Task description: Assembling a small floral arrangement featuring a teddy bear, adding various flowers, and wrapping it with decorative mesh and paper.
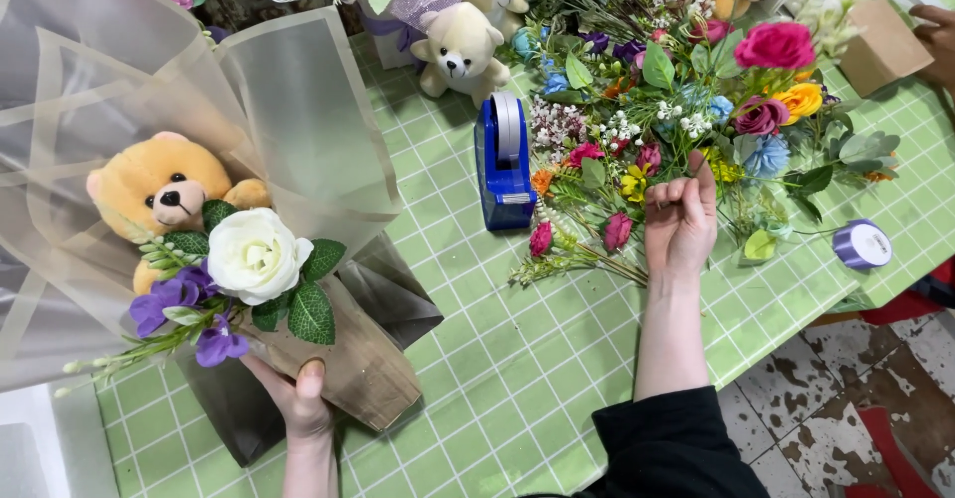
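My left hand [298, 398] has its grip closed around the brown base of the wrapped bouquet [199, 259], bear and white rose inside, low at the counter's [497, 359] left edge. My right hand [680, 221] reaches into the loose flower pile [676, 120], fingers curled narrow; I can't tell whether they pinch a stem.

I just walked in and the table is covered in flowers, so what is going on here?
A person's left hand grips the brown paper base of a bouquet that has an orange teddy bear, a white rose and purple flowers inside sheer wrapping. The right hand reaches into a pile of loose artificial flowers on the green checked table. A blue tape dispenser stands between them.
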